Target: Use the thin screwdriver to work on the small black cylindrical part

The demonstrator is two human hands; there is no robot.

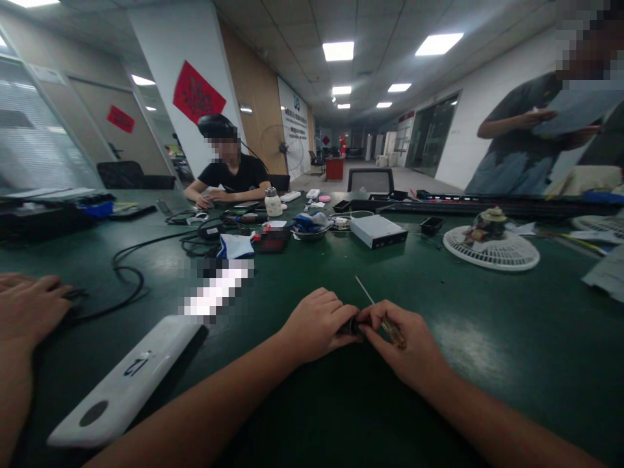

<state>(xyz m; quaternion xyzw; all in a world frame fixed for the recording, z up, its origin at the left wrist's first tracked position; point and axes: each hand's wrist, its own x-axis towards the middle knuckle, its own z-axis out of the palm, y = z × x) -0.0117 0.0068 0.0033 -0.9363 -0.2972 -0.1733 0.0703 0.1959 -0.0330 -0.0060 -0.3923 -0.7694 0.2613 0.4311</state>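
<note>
My left hand [319, 325] is closed on a small dark round part [350, 326] above the green table, its fingers wrapped round it. My right hand [407, 338] meets it from the right, fingertips touching the part's edge. A screwdriver [394, 333] with a translucent amber handle is held in that same hand, its thin metal shaft pointing up and to the left, away from the part. The fingers cover most of the part, so its details cannot be made out.
A white device [134, 374] marked 12 lies left of my forearm. Another person's hand [34, 305] rests near black cables at far left. Farther back stand a metal box [379, 229], a white fan grille [511, 253] and a bottle [273, 203]. A person [231, 172] sits opposite.
</note>
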